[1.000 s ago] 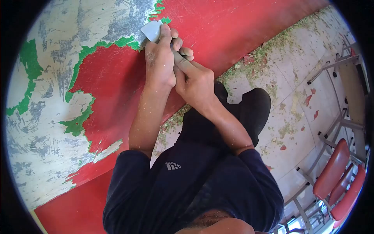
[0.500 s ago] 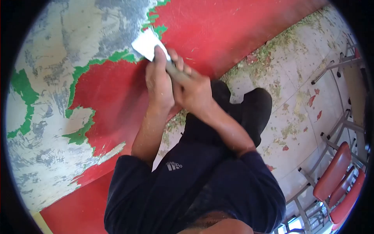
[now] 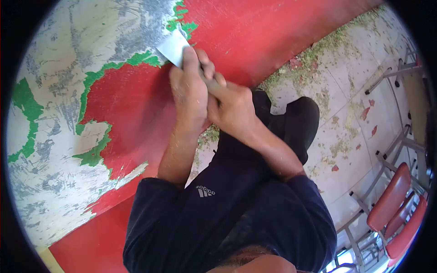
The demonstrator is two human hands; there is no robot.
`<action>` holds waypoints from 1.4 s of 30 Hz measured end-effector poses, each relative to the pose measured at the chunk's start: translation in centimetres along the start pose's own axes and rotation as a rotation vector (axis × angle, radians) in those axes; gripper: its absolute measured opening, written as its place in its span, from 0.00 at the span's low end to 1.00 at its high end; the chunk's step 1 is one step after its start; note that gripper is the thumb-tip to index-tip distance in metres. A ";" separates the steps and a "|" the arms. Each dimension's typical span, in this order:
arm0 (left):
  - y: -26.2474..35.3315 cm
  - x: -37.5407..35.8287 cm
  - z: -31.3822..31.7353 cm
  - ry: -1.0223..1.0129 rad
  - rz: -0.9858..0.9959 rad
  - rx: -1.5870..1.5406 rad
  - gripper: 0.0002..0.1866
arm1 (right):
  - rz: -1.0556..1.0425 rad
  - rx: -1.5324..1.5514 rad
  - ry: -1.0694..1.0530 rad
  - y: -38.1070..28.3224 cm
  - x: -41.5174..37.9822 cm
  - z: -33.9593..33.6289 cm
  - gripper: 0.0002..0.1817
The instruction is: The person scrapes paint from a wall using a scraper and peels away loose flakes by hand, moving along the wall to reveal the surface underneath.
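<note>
A scraper (image 3: 173,48) with a wide flat metal blade lies against the painted wall (image 3: 218,27), at the border between red paint and a bare grey-white patch (image 3: 104,32). Ragged green paint (image 3: 120,64) edges that patch. My left hand (image 3: 190,91) is closed on the scraper near the blade, its thumb on the blade's base. Just to the right, my right hand (image 3: 232,107) wraps round the handle, which is mostly hidden by fingers. A small curl of paint shows at the blade's upper corner.
The tiled floor (image 3: 337,186) runs along the wall's foot, with green and red paint flakes (image 3: 334,168) scattered over it. At the right stand metal-framed chairs with red seats (image 3: 390,198). My dark-clad knees (image 3: 302,123) are close to the wall.
The blade has tilted a little and no longer shines as brightly. Both hands have shifted slightly to the right in view, still gripping the scraper.
</note>
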State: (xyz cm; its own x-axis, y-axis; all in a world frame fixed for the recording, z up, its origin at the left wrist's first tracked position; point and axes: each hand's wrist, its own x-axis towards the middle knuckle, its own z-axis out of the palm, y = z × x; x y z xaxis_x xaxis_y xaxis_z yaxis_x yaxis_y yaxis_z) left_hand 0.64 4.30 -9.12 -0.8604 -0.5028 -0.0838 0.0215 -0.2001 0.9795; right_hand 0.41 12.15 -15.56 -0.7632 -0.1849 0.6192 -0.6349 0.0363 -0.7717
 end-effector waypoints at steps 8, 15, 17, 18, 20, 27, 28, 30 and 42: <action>0.3 0.5 0.3 -0.039 0.023 -0.021 0.14 | 0.069 0.070 -0.009 -1.1 0.5 -0.9 0.07; 0.5 0.2 1.1 -0.026 0.029 -0.081 0.15 | 0.160 0.087 -0.099 -1.6 0.5 -2.0 0.11; 0.3 0.3 1.0 0.004 0.029 -0.047 0.15 | 0.088 0.041 -0.085 -0.8 0.9 -1.7 0.11; 0.6 0.6 1.4 -0.003 0.060 -0.066 0.16 | 0.062 0.029 -0.073 -0.6 1.3 -1.6 0.09; 0.6 0.2 1.3 -0.028 0.031 -0.065 0.17 | 0.058 0.019 -0.070 -0.9 1.2 -1.8 0.08; 0.6 0.4 1.3 -0.021 0.042 -0.073 0.16 | 0.067 0.048 -0.076 -0.9 2.1 -2.0 0.04; 0.2 -0.1 1.2 0.012 0.015 -0.065 0.16 | 0.083 0.055 -0.076 -1.0 1.7 -2.1 0.04; -0.1 -0.9 1.4 0.059 -0.024 -0.044 0.15 | 0.108 0.063 -0.072 -1.4 0.9 -1.9 0.04; -1.1 0.1 1.3 0.023 -0.043 -0.048 0.17 | 0.157 0.093 -0.072 0.2 0.0 -1.7 0.05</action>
State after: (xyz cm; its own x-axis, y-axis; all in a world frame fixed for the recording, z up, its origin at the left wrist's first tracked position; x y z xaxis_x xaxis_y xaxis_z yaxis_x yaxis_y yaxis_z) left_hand -0.14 5.54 -10.01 -0.8492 -0.5116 -0.1307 0.0093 -0.2619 0.9650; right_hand 0.08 13.85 -15.44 -0.8393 -0.2538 0.4808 -0.4925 -0.0198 -0.8701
